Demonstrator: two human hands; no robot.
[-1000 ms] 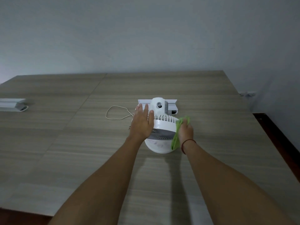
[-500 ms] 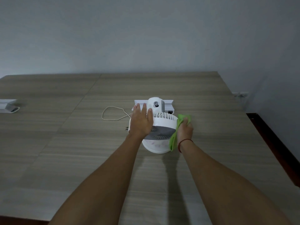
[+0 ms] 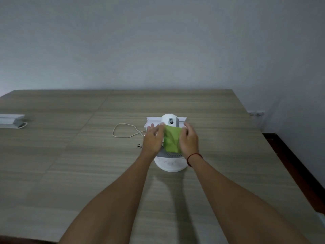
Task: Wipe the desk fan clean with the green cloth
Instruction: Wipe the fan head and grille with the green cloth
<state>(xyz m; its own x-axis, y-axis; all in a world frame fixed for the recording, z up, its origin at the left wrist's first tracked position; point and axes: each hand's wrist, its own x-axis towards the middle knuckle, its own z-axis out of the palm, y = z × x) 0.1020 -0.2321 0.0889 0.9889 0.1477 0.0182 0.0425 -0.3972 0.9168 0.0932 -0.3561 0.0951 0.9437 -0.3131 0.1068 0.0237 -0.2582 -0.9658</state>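
Green cloth (image 3: pixel 172 140) over unlabelled desk fan (image 3: pixel 170 164)

One head-worn camera here, looking forward and down across the table (image 3: pixel 73 164) toward the far wall (image 3: pixel 158 41). Wide-angle, probably seated close. Both forearms enter from the bottom edge.

Dim, flat, bluish light fills the room, with no glare. The forearms cast soft, faint shadows toward the camera on the desk (image 3: pixel 70 164). Both hands look slightly motion-blurred. Wide-angle distortion bends the desk edges, and the corners darken.
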